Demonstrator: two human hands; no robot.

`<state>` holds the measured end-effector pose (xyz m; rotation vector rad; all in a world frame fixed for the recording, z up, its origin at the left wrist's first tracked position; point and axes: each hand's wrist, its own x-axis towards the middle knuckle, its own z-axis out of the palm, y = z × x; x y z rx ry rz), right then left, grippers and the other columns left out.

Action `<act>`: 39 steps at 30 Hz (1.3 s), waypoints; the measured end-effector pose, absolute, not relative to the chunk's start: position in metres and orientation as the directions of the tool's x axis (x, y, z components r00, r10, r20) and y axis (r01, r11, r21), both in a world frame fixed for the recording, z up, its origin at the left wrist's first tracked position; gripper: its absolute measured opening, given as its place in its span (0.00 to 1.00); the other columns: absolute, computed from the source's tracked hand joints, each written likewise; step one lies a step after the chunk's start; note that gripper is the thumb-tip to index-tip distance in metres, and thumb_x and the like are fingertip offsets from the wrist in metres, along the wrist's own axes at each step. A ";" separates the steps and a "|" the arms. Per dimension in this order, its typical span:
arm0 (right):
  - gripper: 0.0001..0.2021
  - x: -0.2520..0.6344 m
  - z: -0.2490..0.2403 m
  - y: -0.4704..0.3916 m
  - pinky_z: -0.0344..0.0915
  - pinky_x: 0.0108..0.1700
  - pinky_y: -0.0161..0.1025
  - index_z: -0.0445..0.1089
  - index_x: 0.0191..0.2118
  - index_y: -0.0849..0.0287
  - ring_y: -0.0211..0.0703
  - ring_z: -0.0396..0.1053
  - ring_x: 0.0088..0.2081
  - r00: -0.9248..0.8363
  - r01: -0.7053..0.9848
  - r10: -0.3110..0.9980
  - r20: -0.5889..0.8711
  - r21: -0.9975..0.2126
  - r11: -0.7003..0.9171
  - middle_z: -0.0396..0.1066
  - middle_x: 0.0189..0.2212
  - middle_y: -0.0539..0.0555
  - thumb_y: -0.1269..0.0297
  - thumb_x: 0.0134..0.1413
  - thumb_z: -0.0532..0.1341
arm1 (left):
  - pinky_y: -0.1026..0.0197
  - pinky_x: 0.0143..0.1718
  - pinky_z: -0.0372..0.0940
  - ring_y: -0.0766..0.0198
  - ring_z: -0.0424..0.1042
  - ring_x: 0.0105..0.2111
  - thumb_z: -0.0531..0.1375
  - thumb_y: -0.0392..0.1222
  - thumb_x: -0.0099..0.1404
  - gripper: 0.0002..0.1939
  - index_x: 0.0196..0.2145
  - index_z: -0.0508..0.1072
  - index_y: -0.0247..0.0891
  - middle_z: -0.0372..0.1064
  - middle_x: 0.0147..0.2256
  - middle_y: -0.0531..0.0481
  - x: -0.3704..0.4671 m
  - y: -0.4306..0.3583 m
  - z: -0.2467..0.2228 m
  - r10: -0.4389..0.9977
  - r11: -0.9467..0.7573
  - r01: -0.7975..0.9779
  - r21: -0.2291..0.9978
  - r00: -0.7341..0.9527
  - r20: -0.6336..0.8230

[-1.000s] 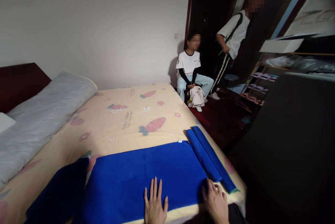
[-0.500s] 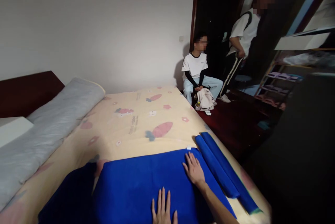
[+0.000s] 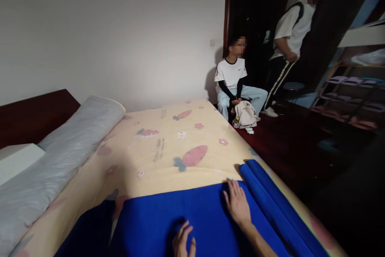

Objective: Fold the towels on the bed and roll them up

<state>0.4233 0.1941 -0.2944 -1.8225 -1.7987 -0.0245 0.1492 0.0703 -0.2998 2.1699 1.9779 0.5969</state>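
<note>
A blue cloth [image 3: 150, 221] lies spread on the bed at the bottom of the view. My right hand [image 3: 238, 203] is over its far right corner, fingers extended and a little apart, holding nothing. Nearer to me, at the bottom centre, my left hand [image 3: 184, 241] is above the cloth with its fingers bent and apart, and nothing shows in it. Two long rolled blue cloths [image 3: 258, 193] [image 3: 285, 197] lie side by side to the right of my right hand. Darker blue fabric [image 3: 87, 229] lies in shadow at the left.
The bed [image 3: 168, 160] has a patterned yellow sheet, a grey pillow [image 3: 75, 144] and a white box [image 3: 21, 160]. Beyond it, one person [image 3: 231, 74] sits by a white backpack [image 3: 246, 114]; another [image 3: 291, 28] stands. A shoe rack [image 3: 349, 96] is at the right.
My left hand has gone from flat with straight fingers to bent fingers, lifted and turned. My right hand has shifted slightly near the cloth's corner. The whole view has moved a little.
</note>
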 end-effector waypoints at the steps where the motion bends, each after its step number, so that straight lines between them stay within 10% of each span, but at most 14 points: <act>1: 0.29 0.403 -0.290 0.189 0.49 0.65 0.55 0.55 0.65 0.66 0.54 0.49 0.67 0.023 0.911 0.913 0.408 -0.385 0.149 0.55 0.65 0.63 0.54 0.66 0.44 | 0.52 0.58 0.65 0.59 0.65 0.59 0.44 0.40 0.69 0.24 0.57 0.68 0.46 0.66 0.59 0.49 0.143 0.085 -0.289 0.973 -0.107 0.927 0.358 0.024 0.229; 5: 0.26 0.310 -0.277 0.168 0.50 0.66 0.50 0.52 0.67 0.56 0.47 0.48 0.67 -0.337 0.784 0.886 0.318 -0.426 0.451 0.51 0.67 0.55 0.67 0.65 0.44 | 0.51 0.64 0.56 0.62 0.52 0.65 0.39 0.36 0.70 0.27 0.64 0.54 0.39 0.52 0.66 0.49 0.141 0.139 -0.260 0.978 -0.096 0.959 0.268 0.041 0.205; 9: 0.25 0.287 -0.277 0.168 0.50 0.66 0.50 0.51 0.67 0.54 0.47 0.50 0.66 -0.461 0.747 0.860 0.219 -0.428 0.509 0.51 0.66 0.55 0.59 0.66 0.47 | 0.48 0.65 0.52 0.62 0.50 0.66 0.41 0.42 0.70 0.26 0.65 0.51 0.48 0.48 0.67 0.52 0.124 0.162 -0.261 0.986 -0.153 0.975 0.163 0.139 0.095; 17: 0.33 0.438 -0.299 0.185 0.46 0.66 0.59 0.55 0.66 0.61 0.54 0.46 0.68 0.026 0.964 0.957 0.290 -0.260 0.053 0.52 0.66 0.61 0.44 0.63 0.44 | 0.40 0.61 0.54 0.52 0.52 0.65 0.38 0.48 0.70 0.29 0.65 0.55 0.40 0.58 0.64 0.41 -0.055 0.144 -0.272 0.883 0.396 0.917 -0.039 -0.369 0.289; 35: 0.33 0.448 -0.299 0.190 0.47 0.65 0.58 0.55 0.66 0.63 0.54 0.48 0.67 0.074 0.976 0.956 0.283 -0.219 -0.011 0.53 0.66 0.61 0.46 0.63 0.43 | 0.35 0.58 0.54 0.47 0.60 0.61 0.37 0.52 0.70 0.32 0.68 0.44 0.38 0.64 0.60 0.36 -0.072 0.157 -0.261 0.841 0.503 0.863 0.039 -0.499 0.207; 39: 0.30 0.410 -0.292 0.185 0.49 0.65 0.59 0.54 0.66 0.60 0.55 0.49 0.67 0.060 0.951 0.940 0.335 -0.306 0.048 0.52 0.66 0.60 0.50 0.65 0.43 | 0.37 0.63 0.47 0.55 0.46 0.67 0.34 0.46 0.71 0.29 0.68 0.39 0.40 0.51 0.66 0.42 0.019 0.167 -0.255 0.872 0.347 0.936 0.054 -0.343 0.350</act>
